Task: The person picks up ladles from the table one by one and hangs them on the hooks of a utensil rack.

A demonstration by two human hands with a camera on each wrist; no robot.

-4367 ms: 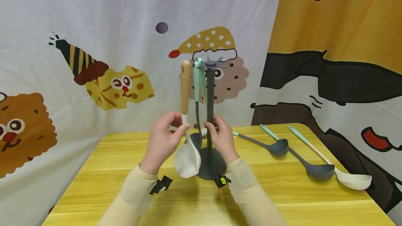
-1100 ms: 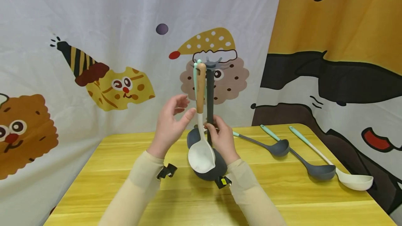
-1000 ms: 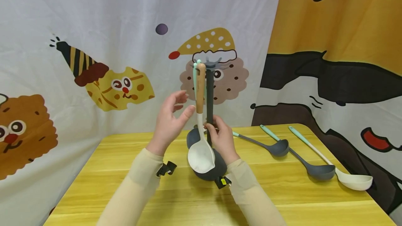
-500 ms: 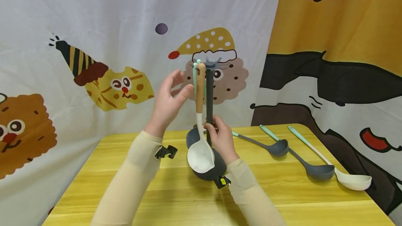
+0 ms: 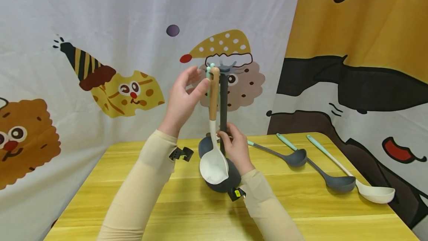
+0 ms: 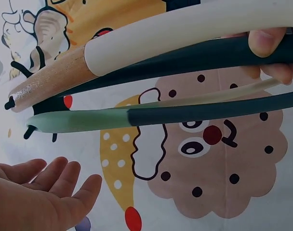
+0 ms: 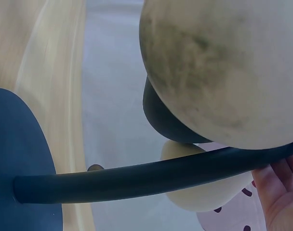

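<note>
My right hand grips the dark post of an upright utensil stand, thumb and fingers around it. A white ladle with a wooden handle hangs from one of the stand's hooks, which shows at the handle's end in the left wrist view. Beside it hangs a dark ladle with a mint handle, and a pale utensil is partly hidden behind. My left hand is raised left of the handle tops, fingers loosely bent and holding nothing; the left wrist view shows a gap between it and the handles.
On the right of the wooden table lie a small dark ladle, a larger dark ladle and a white ladle. A printed curtain hangs behind the table.
My left hand held the wooden-handled ladle at first; that ladle now hangs on the stand. After letting go, the left hand has risen beside its handle. The right hand stays on the post.
</note>
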